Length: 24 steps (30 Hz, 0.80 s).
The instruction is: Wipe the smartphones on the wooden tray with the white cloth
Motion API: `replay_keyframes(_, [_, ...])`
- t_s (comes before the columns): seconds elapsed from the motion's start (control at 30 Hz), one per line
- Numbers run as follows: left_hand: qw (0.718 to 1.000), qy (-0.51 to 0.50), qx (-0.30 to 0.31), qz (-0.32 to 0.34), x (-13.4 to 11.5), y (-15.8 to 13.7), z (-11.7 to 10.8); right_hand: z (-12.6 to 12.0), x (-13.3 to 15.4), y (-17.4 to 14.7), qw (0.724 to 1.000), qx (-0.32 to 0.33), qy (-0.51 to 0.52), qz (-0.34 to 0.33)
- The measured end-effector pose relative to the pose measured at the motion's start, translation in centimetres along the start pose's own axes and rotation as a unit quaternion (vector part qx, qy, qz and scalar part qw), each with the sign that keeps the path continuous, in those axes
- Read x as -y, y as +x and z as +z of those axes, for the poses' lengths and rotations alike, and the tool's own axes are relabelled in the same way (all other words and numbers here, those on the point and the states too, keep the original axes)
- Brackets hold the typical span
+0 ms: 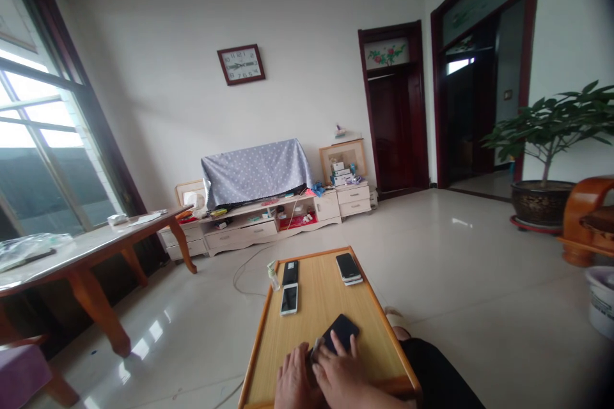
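Observation:
A dark smartphone [343, 330] lies at a slant on the near part of the small wooden table [326, 287]. My right hand [341, 367] rests over its lower part, some fingers spread across the dark surface. A small greyish piece [317, 346], too blurred to name surely, shows at the fingers on that hand's left side. My left hand [293, 376] is curled at the phone's lower left end, close against my right hand. Its thumb and the phone's near end are hidden.
On the table's far left are a white phone [289, 300], a black phone-like slab [290, 272] and a small spray bottle [273, 277]. Stacked phones [348, 268] lie far right. A dining table [96, 249] stands left, a low cabinet [240, 236] ahead, a potted plant [542, 204] right.

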<state>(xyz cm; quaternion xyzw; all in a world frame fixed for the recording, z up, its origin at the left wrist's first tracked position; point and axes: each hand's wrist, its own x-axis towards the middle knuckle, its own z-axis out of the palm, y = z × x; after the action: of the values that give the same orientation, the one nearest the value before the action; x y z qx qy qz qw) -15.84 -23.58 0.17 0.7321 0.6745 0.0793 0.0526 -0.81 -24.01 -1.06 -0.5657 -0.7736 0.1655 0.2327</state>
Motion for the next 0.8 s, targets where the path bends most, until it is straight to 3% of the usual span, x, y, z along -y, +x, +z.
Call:
replay_keyframes(0.2, [1.000,-0.011,0.017,0.000,-0.1,0.2,-0.4,-3.2,-3.2,1.3,0.988,-0.048,-0.068,0.131])
replay_keyframes(0.47, [0.999,-0.030,0.023,0.018,0.2,0.1,-0.6,-3.3,-3.9,2.0,0.982,-0.072,-0.089,0.152])
replay_keyframes(0.6, [0.999,-0.030,0.021,0.019,0.1,0.2,-0.7,-3.0,-3.0,1.8,0.985,-0.075,-0.084,0.131])
replay_keyframes(0.8, [1.000,-0.021,0.016,0.011,0.0,0.0,-0.7,-0.2,-0.1,0.4,1.000,-0.018,-0.003,-0.001])
